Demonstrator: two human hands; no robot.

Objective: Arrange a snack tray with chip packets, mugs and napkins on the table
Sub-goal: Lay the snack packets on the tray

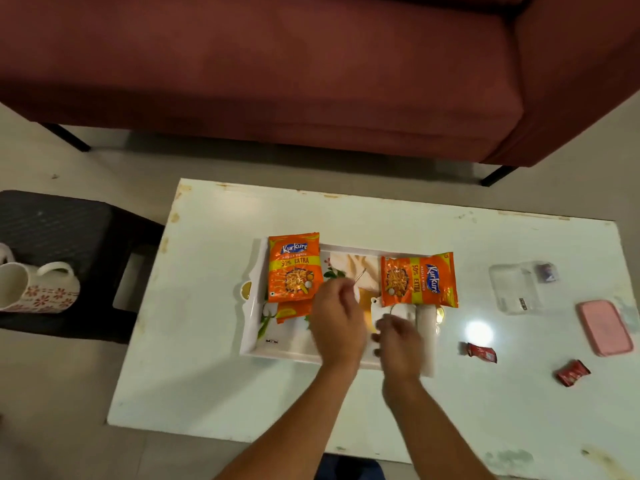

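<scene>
We held both hands over the white tray [250,327] at the bench's [207,375] middle. Our left hand [337,318] pinched something thin we could not identify; our right hand [398,336] curled around a white mug [405,311]. Two Kurkure packets [293,268] lay at the tray's far corners.

tray [251,341] crowded w/ packets [293,268], table [207,393] front free

Maroon sofa [277,64], black stool [69,230], pink lid [604,327]
</scene>
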